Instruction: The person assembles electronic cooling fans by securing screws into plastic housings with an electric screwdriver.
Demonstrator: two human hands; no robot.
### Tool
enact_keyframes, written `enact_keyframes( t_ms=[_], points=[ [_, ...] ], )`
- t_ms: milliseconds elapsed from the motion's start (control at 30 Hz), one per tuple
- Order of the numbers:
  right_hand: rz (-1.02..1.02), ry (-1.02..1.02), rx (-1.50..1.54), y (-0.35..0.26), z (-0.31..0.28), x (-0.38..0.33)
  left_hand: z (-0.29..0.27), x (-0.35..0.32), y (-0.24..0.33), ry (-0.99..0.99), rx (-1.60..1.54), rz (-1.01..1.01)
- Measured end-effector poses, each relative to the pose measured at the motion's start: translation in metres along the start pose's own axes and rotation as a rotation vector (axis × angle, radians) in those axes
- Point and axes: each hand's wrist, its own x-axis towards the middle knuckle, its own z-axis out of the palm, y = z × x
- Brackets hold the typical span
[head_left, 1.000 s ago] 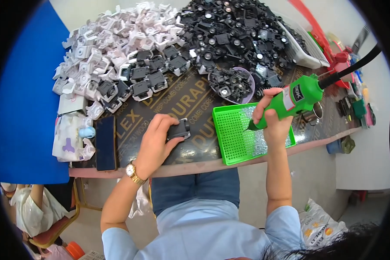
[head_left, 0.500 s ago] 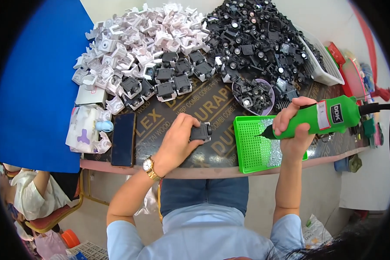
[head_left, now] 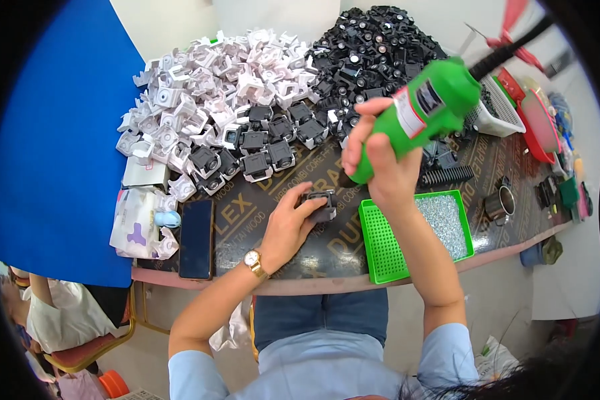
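Note:
In my left hand (head_left: 288,230) is a small black plastic housing (head_left: 325,208), pinched by the fingers and resting low over the dark tabletop. My right hand (head_left: 388,160) is wrapped round a thick green electric screwdriver (head_left: 423,107), tilted with its cord end up and to the right. Its dark nose (head_left: 346,179) points down toward the upper right of the housing; the thin bit cannot be made out, so contact is unclear. Below my right forearm lies a green tray (head_left: 385,257) with a grid of small holes and loose shiny screws on its right side.
White plastic brackets (head_left: 207,93) are heaped at the back left, black parts (head_left: 373,50) at the back right. Several black-and-white assembled units (head_left: 255,141) stand before them. A phone (head_left: 197,239) and tissue pack (head_left: 137,223) lie left; a metal cup (head_left: 500,203) and white basket (head_left: 503,120) right.
My right hand has carried the screwdriver leftward from over the green tray to the housing, turning it steeper. My left hand still grips the housing, now with its fingers over it.

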Motion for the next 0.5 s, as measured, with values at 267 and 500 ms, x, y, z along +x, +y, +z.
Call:
enact_keyframes(
  t_ms=[267,500],
  points=[
    [0.123,-0.042,-0.162,0.018,0.01,0.007,0.01,0.0,-0.004,-0.064,0.011,0.005],
    [0.195,-0.063,-0.219,0.03,0.011,0.001,0.009,-0.002,-0.004,-0.091,0.084,0.015]
  ],
)
